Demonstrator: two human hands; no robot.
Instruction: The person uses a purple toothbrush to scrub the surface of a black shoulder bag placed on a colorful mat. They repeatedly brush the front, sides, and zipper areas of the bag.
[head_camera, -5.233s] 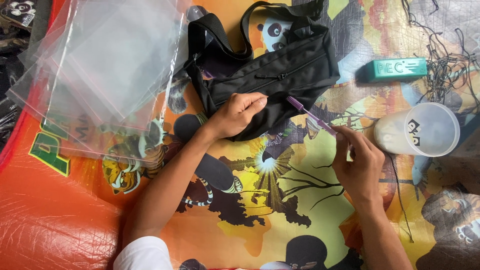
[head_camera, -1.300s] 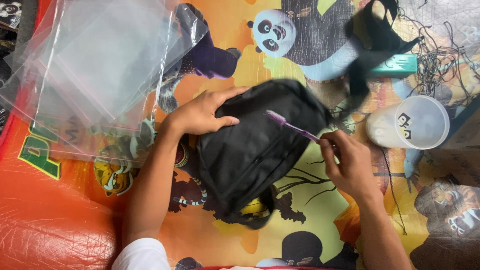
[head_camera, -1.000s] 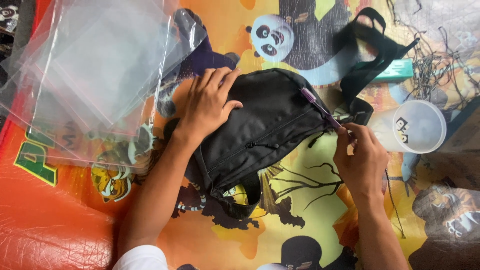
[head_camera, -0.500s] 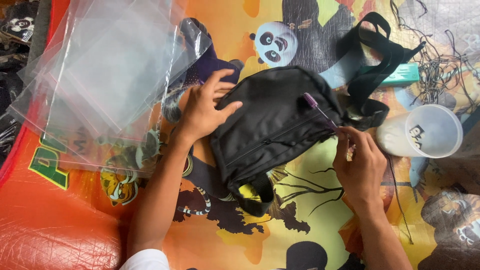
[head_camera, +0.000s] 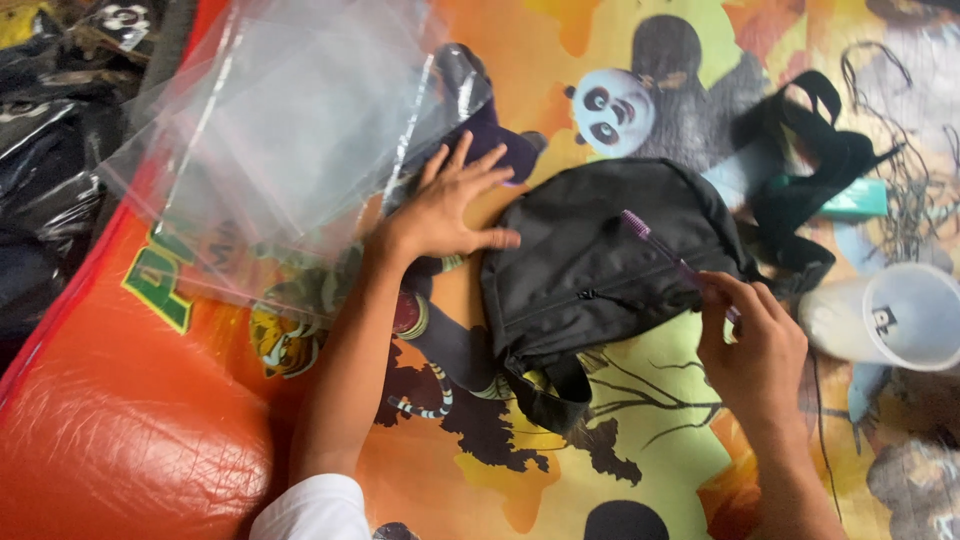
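The left hand (head_camera: 445, 205) lies flat and spread, empty, partly on the clear plastic bags (head_camera: 290, 140), as if reaching for one. Just beside it sits the black bag (head_camera: 590, 270). The right hand (head_camera: 755, 345) pinches a purple tool (head_camera: 665, 250) laid across the bag's top.

The left hand (head_camera: 447, 206) has come off the black bag (head_camera: 600, 265) and now lies flat with fingers spread just beside the bag's left edge, next to the clear plastic sheets (head_camera: 290, 140). The bag itself, turned over and swung round moments ago, has settled with its strap (head_camera: 810, 170) thrown out beyond its far right corner. The right hand (head_camera: 755, 345) keeps its grip on the purple tool (head_camera: 665, 250), whose tip now rests on the bag's top.
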